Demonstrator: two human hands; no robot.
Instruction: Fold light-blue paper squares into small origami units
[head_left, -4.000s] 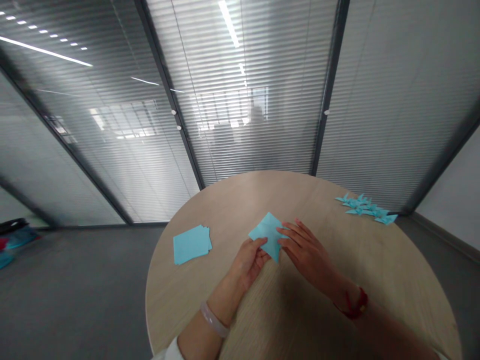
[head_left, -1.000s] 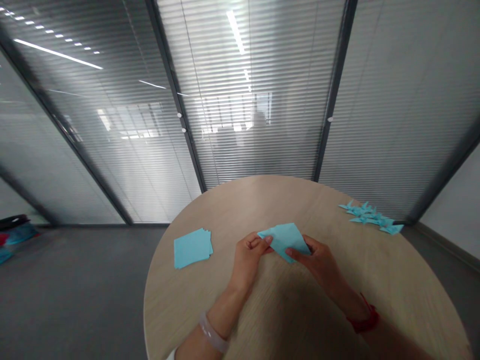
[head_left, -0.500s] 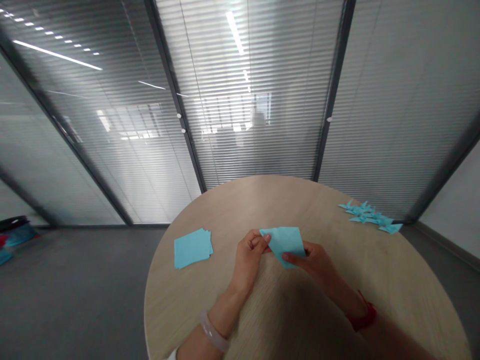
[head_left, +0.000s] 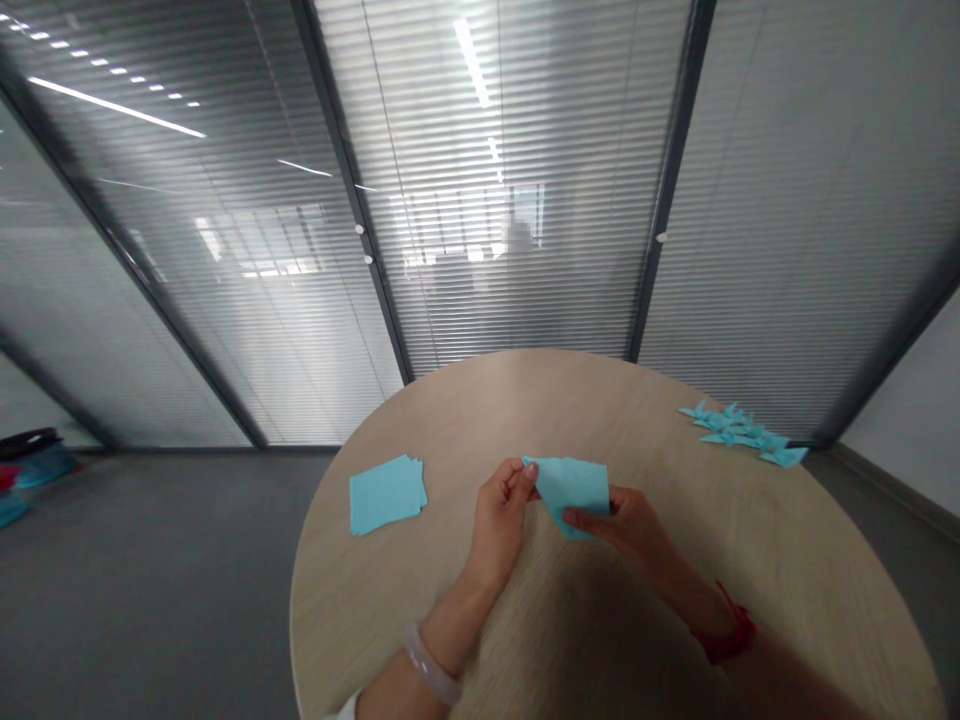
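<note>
A partly folded sheet of light blue paper [head_left: 576, 486] is held up over the round table between both my hands. My left hand [head_left: 505, 500] pinches its upper left corner between thumb and fingers. On the other side, my right hand [head_left: 626, 520] grips the lower right part, thumb in front and fingers behind the paper, mostly hidden. The paper tapers to a point at the bottom, and its upper edge runs nearly level.
To the left on the wooden table [head_left: 525, 400] lies a stack of blue paper sheets [head_left: 386, 495]. Several folded blue paper cranes [head_left: 739, 430] sit near the far right edge. Behind the table stands a glass wall with blinds [head_left: 517, 290].
The folded paper has tilted slightly, its right corner dropping a little. Both hands keep their hold, with the left thumb slightly higher at the corner.
</note>
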